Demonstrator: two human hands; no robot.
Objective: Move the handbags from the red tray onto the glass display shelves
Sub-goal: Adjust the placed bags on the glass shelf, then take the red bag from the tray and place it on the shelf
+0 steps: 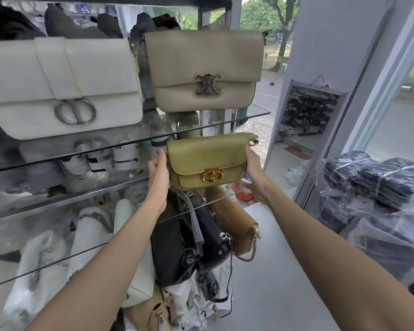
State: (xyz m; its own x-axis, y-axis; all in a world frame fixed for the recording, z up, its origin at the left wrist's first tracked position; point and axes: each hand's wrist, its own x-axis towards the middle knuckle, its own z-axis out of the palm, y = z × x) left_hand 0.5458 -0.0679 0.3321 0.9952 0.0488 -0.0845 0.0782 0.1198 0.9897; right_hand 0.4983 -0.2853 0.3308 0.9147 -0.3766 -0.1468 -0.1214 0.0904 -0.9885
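Olive bag (207,161) is the landmark: small flap bag, gold clasp facing the camera, upright, held in the air by both hands. Left hand (158,173) clamps its left end, fingers (161,155) closed along the side, thumb hidden. Right hand (255,170) clamps the right end, fingers wrapped behind, near the strap ring. Side grip probably keeps the front clear and the bag level for setting down.

Bag sits just below the front edge of the top shelf (253,113) and above the next shelf (201,209); can't tell whether it touches either. Above it on the top shelf stands a beige bag (204,70); up and left, a white bag (65,87), both facing front. Below it, a heap of black and tan bags (208,240). Red tray (243,193) peeks out just under the bag's right corner, mostly hidden.

Looks like mid-placement, target shelf unclear.
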